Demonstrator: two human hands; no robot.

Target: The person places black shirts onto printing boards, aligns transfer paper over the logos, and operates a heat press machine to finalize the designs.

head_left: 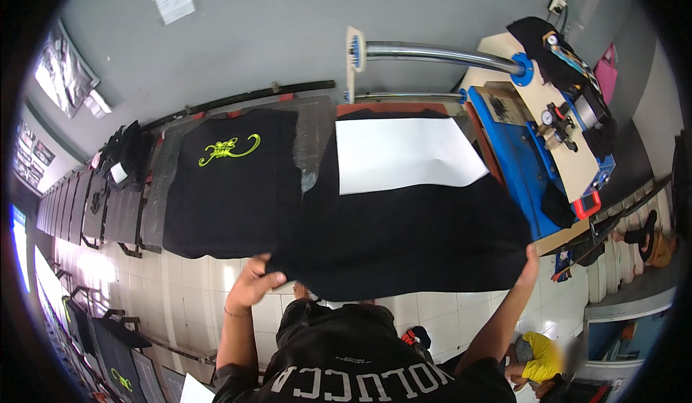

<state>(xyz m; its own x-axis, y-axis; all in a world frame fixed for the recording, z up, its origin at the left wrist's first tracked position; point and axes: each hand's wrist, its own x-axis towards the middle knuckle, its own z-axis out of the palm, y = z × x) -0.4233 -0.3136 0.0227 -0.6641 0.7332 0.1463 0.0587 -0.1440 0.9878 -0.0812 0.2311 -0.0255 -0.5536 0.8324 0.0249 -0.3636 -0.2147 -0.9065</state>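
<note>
A black T-shirt point(411, 237) lies spread over a platen in front of me, its hem drawn toward my body. My left hand point(254, 279) pinches the hem at its near left corner. At the near right corner my right hand point(530, 257) grips the hem, its fingers mostly hidden by the cloth. A white sheet of paper point(404, 156) covers the upper part of this shirt, its right side slightly lifted. Left of it, a second black T-shirt point(234, 194) with a shiny yellow-green print point(229, 149) lies flat on the adjoining platen.
A blue and cream heat press point(515, 158) stands at the right, with a thick metal rail point(440, 55) running left from it. More platens point(68, 205) line up at far left, with dark cloth point(126, 154) heaped on one. A person in yellow point(540, 356) is at lower right.
</note>
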